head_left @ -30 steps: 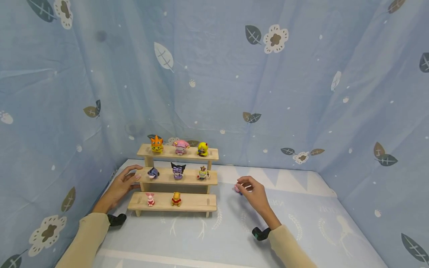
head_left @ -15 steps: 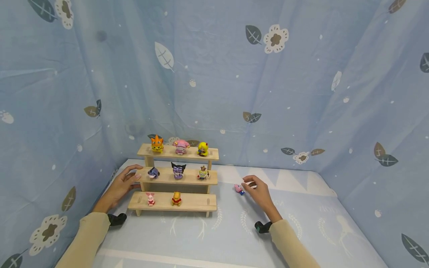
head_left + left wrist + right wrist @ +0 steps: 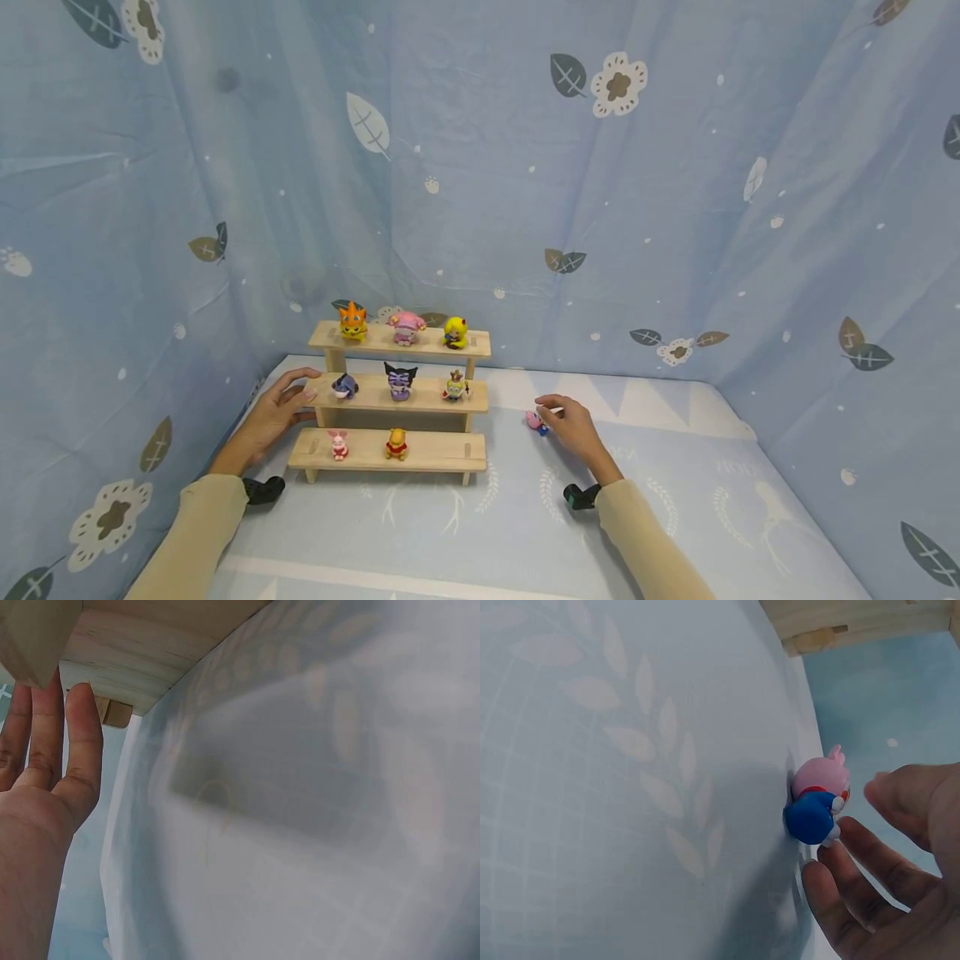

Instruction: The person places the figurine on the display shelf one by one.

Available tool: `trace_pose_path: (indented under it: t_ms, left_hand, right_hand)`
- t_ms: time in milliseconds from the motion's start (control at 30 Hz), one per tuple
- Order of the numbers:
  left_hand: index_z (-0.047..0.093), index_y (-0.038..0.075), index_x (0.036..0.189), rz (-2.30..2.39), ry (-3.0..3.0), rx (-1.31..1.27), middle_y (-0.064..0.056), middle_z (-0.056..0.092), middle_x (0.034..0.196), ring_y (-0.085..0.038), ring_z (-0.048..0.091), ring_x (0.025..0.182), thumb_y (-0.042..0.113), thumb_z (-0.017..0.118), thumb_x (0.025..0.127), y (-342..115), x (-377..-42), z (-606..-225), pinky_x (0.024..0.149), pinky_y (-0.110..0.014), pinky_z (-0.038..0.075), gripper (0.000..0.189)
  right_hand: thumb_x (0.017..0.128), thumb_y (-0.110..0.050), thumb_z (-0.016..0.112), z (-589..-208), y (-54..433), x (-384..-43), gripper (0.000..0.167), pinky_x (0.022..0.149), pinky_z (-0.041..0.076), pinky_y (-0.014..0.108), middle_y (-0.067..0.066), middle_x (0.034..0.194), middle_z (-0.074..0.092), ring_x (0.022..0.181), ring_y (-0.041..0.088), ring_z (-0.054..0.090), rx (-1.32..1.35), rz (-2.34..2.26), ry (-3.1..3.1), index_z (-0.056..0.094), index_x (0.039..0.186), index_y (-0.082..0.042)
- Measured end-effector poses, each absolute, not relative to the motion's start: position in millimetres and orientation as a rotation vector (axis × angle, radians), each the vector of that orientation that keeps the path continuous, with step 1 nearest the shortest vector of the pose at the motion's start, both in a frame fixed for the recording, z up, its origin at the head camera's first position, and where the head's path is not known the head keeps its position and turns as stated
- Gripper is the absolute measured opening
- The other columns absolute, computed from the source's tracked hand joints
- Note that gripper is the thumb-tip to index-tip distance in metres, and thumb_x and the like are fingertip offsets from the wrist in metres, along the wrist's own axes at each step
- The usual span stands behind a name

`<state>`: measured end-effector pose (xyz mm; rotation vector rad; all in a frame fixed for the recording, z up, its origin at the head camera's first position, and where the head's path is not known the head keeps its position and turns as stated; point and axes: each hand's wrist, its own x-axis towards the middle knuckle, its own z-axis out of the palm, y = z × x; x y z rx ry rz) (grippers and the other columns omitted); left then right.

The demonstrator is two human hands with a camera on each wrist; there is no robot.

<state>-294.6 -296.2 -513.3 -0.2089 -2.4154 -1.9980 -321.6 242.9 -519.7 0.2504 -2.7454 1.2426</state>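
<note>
A small figurine [image 3: 536,422] with a pink head and blue clothes lies on the table to the right of the wooden display stand [image 3: 442,450]. My right hand [image 3: 572,425] is right beside it, fingers loosely bent. In the right wrist view, the thumb stands apart from the pig-like figurine [image 3: 814,814], and fingertips are close to its feet. My left hand [image 3: 273,417] grips the left end of the stand's middle tier. From the left wrist, fingers [image 3: 82,742] reach up to the wood, tips partly hidden behind it.
Several figurines line the stand's three tiers: an orange-crowned yellow one [image 3: 352,322] on top, a purple-black one [image 3: 401,382] in the middle, a red-shirted bear [image 3: 397,445] on the bottom. A patterned cloth covers the table [image 3: 525,533]; blue curtains [image 3: 480,167] rise behind it.
My right hand drew back to the right, uncovering the figurine, then came in towards it again. The figurine stays at nearly the same spot. My left hand keeps its place on the stand.
</note>
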Motion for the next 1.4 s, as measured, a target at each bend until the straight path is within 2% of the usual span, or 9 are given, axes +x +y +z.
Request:
trace_pose_path:
  t_ms: [167,300,500,700,833,933,1133,1400]
  left_hand:
    - [0.04,0.016,0.152,-1.999,-2.411,-0.229,-0.027,0.043,0.148,-0.01,0.058,0.112,0.041,0.061,0.105,-296,-295,-513,0.095,-0.046,0.057,0.057]
    - [0.041,0.017,0.151,-2.008,-2.405,-0.24,-0.026,0.044,0.146,-0.009,0.059,0.112,0.04,0.061,0.105,-296,-296,-514,0.097,-0.053,0.054,0.055]
    - [0.039,0.017,0.153,-2.01,-2.413,-0.224,-0.024,0.044,0.147,-0.009,0.059,0.112,0.041,0.061,0.105,-296,-296,-513,0.097,-0.051,0.055,0.058]
    - [0.04,0.019,0.153,-2.026,-2.405,-0.218,-0.024,0.044,0.148,-0.01,0.058,0.114,0.04,0.062,0.104,-296,-296,-513,0.097,-0.052,0.054,0.057]
    - [0.041,0.02,0.152,-2.021,-2.409,-0.221,-0.024,0.044,0.148,-0.01,0.058,0.113,0.039,0.061,0.105,-296,-295,-513,0.097,-0.053,0.054,0.055]
    - [0.04,0.02,0.153,-2.005,-2.426,-0.205,-0.024,0.043,0.15,-0.012,0.057,0.115,0.041,0.061,0.104,-297,-294,-513,0.096,-0.049,0.055,0.056]
    - [0.038,0.017,0.154,-1.984,-2.453,-0.167,-0.027,0.042,0.152,-0.022,0.055,0.12,0.045,0.062,0.103,-295,-293,-512,0.094,-0.044,0.057,0.062]
    - [0.039,0.018,0.153,-1.979,-2.448,-0.162,-0.027,0.043,0.151,-0.019,0.057,0.117,0.046,0.061,0.103,-295,-294,-513,0.096,-0.048,0.056,0.062]
  right_hand:
    - [0.098,-0.011,0.07,-517,239,-320,0.025,0.08,0.059,0.038,0.008,0.11,0.072,0.097,0.024,0.071,0.27,1.255,-2.791,0.074,0.123,-0.01]
    - [0.098,-0.014,0.072,-515,237,-320,0.028,0.08,0.059,0.038,0.006,0.108,0.072,0.095,0.022,0.071,0.288,1.277,-2.817,0.072,0.126,-0.01]
    - [0.096,-0.019,0.076,-513,237,-322,0.035,0.075,0.057,0.034,0.003,0.107,0.07,0.095,0.019,0.069,0.287,1.32,-2.866,0.07,0.13,-0.01]
    - [0.092,-0.022,0.08,-517,236,-326,0.035,0.067,0.053,0.03,0.002,0.098,0.067,0.084,0.016,0.062,0.208,1.349,-2.934,0.073,0.125,-0.011]
    - [0.091,-0.022,0.081,-517,234,-326,0.036,0.064,0.051,0.028,0.002,0.092,0.066,0.076,0.015,0.059,0.18,1.314,-2.996,0.073,0.122,-0.006]
    - [0.089,-0.021,0.083,-517,234,-323,0.033,0.062,0.052,0.028,0.002,0.09,0.066,0.072,0.015,0.06,0.207,1.32,-3.003,0.073,0.116,-0.004]
    - [0.087,-0.015,0.084,-514,237,-316,0.03,0.062,0.056,0.03,0.003,0.092,0.067,0.074,0.016,0.063,0.263,1.407,-2.893,0.07,0.112,-0.007]
    - [0.087,-0.017,0.084,-509,242,-313,0.031,0.063,0.055,0.029,0.0,0.096,0.068,0.087,0.017,0.065,0.259,1.397,-2.732,0.069,0.114,-0.014]
